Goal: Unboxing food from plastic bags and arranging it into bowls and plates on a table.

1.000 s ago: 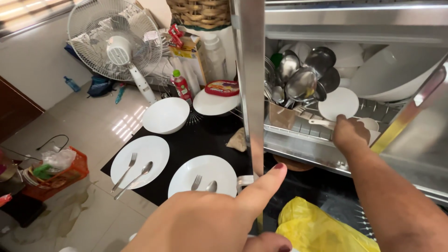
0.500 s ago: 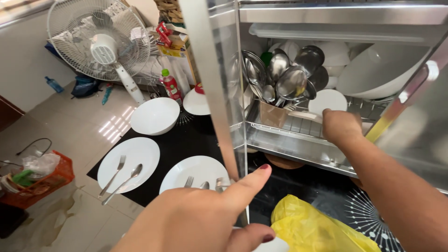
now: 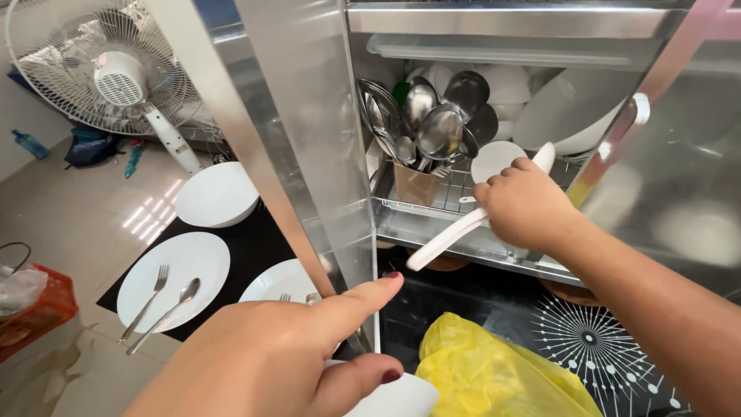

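Right hand (image 3: pixel 527 207) fingers clamped on white spatula (image 3: pixel 448 238), handle slanting down-left out of rack (image 3: pixel 494 245). Left hand (image 3: pixel 262 359) curled on steel cabinet door (image 3: pixel 309 139) edge, thumb out. Ladles (image 3: pixel 440 127) in holder behind. Yellow bag (image 3: pixel 494 371) below.

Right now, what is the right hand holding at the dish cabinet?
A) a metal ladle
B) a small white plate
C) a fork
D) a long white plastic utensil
D: the right hand is closed around a long white plastic utensil that sticks out past the rack, while the metal ladles stand untouched in their holder.
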